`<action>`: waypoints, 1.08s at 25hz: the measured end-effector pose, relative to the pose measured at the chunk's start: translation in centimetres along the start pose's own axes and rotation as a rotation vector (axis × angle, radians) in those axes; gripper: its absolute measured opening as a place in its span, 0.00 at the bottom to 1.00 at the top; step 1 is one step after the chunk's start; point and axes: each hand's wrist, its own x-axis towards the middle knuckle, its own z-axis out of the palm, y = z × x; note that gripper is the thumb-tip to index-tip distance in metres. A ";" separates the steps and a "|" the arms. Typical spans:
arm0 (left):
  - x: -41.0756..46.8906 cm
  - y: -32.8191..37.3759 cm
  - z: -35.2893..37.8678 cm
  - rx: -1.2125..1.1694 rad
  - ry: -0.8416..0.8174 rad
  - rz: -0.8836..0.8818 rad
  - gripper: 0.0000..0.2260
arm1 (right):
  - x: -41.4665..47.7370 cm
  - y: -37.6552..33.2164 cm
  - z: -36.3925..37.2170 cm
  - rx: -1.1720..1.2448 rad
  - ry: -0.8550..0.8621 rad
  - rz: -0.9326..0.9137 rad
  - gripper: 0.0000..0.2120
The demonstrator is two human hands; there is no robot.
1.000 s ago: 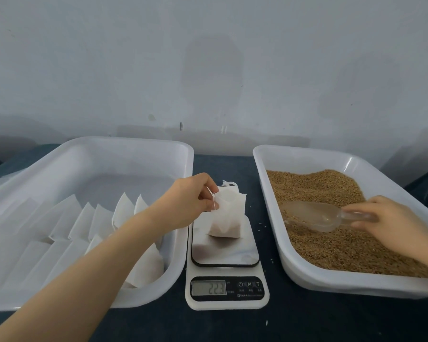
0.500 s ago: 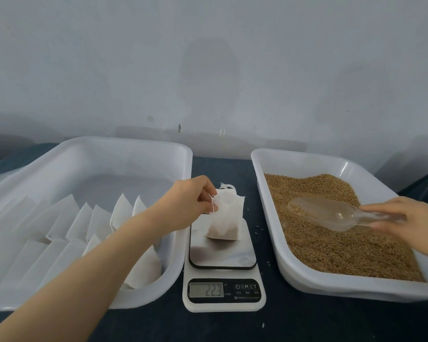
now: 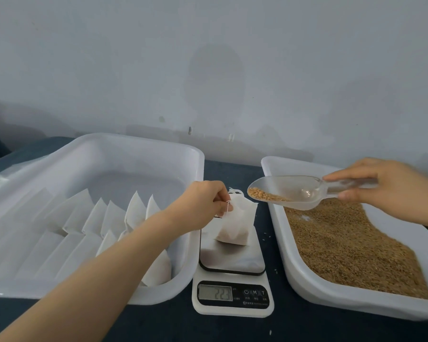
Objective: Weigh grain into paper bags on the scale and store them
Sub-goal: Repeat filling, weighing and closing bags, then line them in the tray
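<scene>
- Paper bag, small white drawstring type (image 3: 235, 225), sits on white digital scale w/ steel top (image 3: 232, 257); L hand (image 3: 198, 206) pinches its string.
- R hand (image 3: 386, 188) grips clear plastic scoop (image 3: 289, 191), tan grain (image 3: 265, 195) at tip.
- Risk: narrow mouth, so spilt grain likely falsifies wt.
- Room: scale tight btwn white plastic bag tray (image 3: 143, 140) & grain tray (image 3: 278, 233); open above.

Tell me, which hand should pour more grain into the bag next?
Right. The right hand holds the scoop, with grain at its tip, close beside the mouth of the bag. The left hand is busy pinching the bag's top on the scale.
</scene>
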 end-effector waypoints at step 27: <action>0.2 -0.6 0.3 0.082 0.029 0.064 0.06 | -2.2 4.0 4.2 0.164 -0.013 0.241 0.16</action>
